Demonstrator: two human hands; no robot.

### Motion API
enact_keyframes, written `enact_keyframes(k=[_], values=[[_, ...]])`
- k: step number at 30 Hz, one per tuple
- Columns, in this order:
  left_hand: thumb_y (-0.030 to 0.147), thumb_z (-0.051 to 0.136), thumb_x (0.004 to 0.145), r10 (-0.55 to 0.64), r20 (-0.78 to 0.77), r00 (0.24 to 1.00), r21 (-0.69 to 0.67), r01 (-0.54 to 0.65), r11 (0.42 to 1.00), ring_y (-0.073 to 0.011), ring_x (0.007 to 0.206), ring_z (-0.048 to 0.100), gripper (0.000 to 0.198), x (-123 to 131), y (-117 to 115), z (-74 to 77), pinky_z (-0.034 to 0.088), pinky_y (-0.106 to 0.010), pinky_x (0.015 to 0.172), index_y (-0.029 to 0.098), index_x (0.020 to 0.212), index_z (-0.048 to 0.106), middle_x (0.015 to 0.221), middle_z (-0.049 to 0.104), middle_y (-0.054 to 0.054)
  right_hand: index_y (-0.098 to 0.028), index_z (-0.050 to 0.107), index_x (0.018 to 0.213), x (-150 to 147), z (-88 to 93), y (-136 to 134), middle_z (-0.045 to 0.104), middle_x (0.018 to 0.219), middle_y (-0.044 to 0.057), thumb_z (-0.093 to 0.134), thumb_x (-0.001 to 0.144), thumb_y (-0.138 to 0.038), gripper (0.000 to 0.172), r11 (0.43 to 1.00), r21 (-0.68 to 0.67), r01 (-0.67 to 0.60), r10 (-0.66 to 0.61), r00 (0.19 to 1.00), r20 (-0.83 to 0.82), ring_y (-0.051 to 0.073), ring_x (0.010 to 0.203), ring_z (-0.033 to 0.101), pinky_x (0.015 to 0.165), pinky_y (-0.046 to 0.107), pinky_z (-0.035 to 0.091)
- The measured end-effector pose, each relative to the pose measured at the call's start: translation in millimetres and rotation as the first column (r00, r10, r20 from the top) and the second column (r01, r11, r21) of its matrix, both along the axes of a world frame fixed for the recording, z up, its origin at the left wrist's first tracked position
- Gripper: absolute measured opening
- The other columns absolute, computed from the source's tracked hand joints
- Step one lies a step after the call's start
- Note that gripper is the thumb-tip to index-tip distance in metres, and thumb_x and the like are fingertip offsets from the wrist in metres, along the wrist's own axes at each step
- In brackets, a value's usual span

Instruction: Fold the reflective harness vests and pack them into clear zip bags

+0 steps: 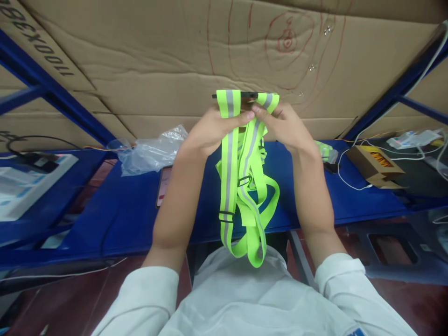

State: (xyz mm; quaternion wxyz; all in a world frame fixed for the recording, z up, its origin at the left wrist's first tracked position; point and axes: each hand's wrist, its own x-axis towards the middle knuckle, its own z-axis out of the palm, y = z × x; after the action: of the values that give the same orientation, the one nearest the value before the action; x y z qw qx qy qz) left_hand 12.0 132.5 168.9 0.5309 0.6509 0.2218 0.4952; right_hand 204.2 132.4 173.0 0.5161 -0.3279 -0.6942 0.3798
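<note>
A neon-yellow reflective harness (229, 177) with grey stripes hangs in loops from both hands above the blue table. My left hand (217, 128) is closed around its top part, the thumb pointing inward under the left strap. On the other side my right hand (278, 123) pinches the right strap near a black buckle (250, 95) that joins the straps at the top. Black slider clips (227, 216) sit on the straps lower down. The looped ends dangle past the table edge in front of my shirt. My fingers behind the straps are hidden.
A blue table (133, 205) holds a clear plastic bag (150, 151), a phone (164, 186) and an opened cardboard box (373, 165). Cardboard (157, 56) with red drawings stands behind. White cables run at right; a blue-grey stool (402, 252) is below.
</note>
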Motion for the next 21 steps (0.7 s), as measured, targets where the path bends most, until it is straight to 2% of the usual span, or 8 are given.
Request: enact_keyframes(k=[3, 7, 10, 12, 13, 15, 18, 21], values=[[0.036, 0.100, 0.072, -0.068, 0.007, 0.998, -0.068, 0.068, 0.995, -0.0324, 0.121, 0.075, 0.050, -0.1, 7.7, -7.3, 0.062, -0.046, 0.108, 0.019, 0.114, 0.079, 0.117, 0.081, -0.009, -0.026, 0.072, 0.083, 2.2, -0.6, 1.7, 0.075, 0.096, 0.002, 0.083, 0.091, -0.060, 0.037, 0.997, 0.082, 0.006, -0.010, 0.998, 0.056, 0.027, 0.119, 0.068, 0.096, 0.039, 0.064], [0.023, 0.098, 0.069, -0.004, 0.029, 1.000, -0.039, 0.005, 0.999, -0.0322, 0.117, 0.077, 0.049, 5.0, 11.4, -12.4, 0.061, -0.047, 0.111, 0.017, 0.114, 0.079, 0.112, 0.081, -0.007, -0.025, 0.075, 0.092, 16.6, 8.2, -3.2, 0.078, 0.105, 0.004, 0.088, 0.087, -0.059, 0.037, 0.985, 0.144, 0.092, -0.122, 0.969, 0.213, 0.031, 0.122, 0.068, 0.104, 0.042, 0.061], [0.023, 0.095, 0.071, -0.013, 0.000, 1.000, -0.028, 0.013, 1.000, -0.0332, 0.113, 0.078, 0.043, 6.9, 9.1, -10.7, 0.062, -0.047, 0.107, 0.018, 0.111, 0.079, 0.110, 0.082, -0.008, -0.023, 0.074, 0.128, 34.4, 19.4, -13.1, 0.072, 0.138, 0.010, 0.087, 0.086, -0.064, 0.061, 0.927, 0.303, 0.221, -0.314, 0.900, 0.304, 0.035, 0.130, 0.066, 0.114, 0.050, 0.056], [0.022, 0.096, 0.070, -0.042, -0.036, 0.998, -0.014, 0.042, 0.999, -0.0344, 0.118, 0.077, 0.042, 7.1, 6.9, -8.7, 0.062, -0.045, 0.106, 0.019, 0.109, 0.080, 0.114, 0.082, -0.009, -0.027, 0.064, 0.150, 43.5, 26.2, -21.6, 0.061, 0.157, 0.007, 0.084, 0.089, -0.064, 0.074, 0.913, 0.382, 0.140, -0.294, 0.877, 0.380, 0.034, 0.139, 0.062, 0.117, 0.050, 0.054], [0.020, 0.096, 0.069, -0.051, -0.051, 0.997, -0.008, 0.050, 0.999, -0.0348, 0.121, 0.076, 0.043, 7.3, 5.8, -7.9, 0.062, -0.044, 0.106, 0.018, 0.108, 0.080, 0.116, 0.081, -0.009, -0.030, 0.063, 0.152, 45.8, 28.7, -25.4, 0.061, 0.157, 0.004, 0.080, 0.093, -0.063, 0.070, 0.916, 0.395, 0.067, -0.245, 0.874, 0.420, 0.032, 0.139, 0.062, 0.117, 0.049, 0.055], [0.019, 0.095, 0.068, -0.044, -0.064, 0.997, -0.014, 0.043, 0.999, -0.0347, 0.121, 0.075, 0.042, 8.7, 3.3, -7.0, 0.062, -0.042, 0.104, 0.017, 0.106, 0.079, 0.115, 0.081, -0.010, -0.035, 0.075, 0.134, 45.5, 31.5, -30.7, 0.075, 0.134, 0.001, 0.070, 0.100, -0.065, 0.046, 0.912, 0.411, -0.010, -0.197, 0.867, 0.458, 0.031, 0.125, 0.070, 0.109, 0.049, 0.058], [0.021, 0.094, 0.070, -0.032, -0.089, 0.996, -0.082, 0.025, 0.996, -0.0324, 0.109, 0.078, 0.037, 13.9, -2.2, -7.0, 0.065, -0.040, 0.095, 0.015, 0.103, 0.077, 0.106, 0.080, -0.008, -0.035, 0.079, 0.096, 35.9, 31.1, -31.1, 0.075, 0.091, 0.003, 0.060, 0.104, -0.067, 0.039, 0.853, 0.504, 0.135, -0.368, 0.840, 0.399, 0.031, 0.088, 0.071, 0.090, 0.050, 0.059], [0.019, 0.091, 0.071, -0.085, -0.053, 0.995, -0.175, 0.074, 0.982, -0.0301, 0.104, 0.080, 0.037, 21.4, -8.6, -8.3, 0.067, -0.040, 0.091, 0.016, 0.104, 0.075, 0.104, 0.080, -0.006, -0.029, 0.073, 0.088, 26.4, 29.4, -26.6, 0.071, 0.086, 0.004, 0.060, 0.107, -0.054, 0.034, 0.776, 0.577, 0.253, -0.484, 0.826, 0.289, 0.027, 0.082, 0.067, 0.082, 0.043, 0.054]])
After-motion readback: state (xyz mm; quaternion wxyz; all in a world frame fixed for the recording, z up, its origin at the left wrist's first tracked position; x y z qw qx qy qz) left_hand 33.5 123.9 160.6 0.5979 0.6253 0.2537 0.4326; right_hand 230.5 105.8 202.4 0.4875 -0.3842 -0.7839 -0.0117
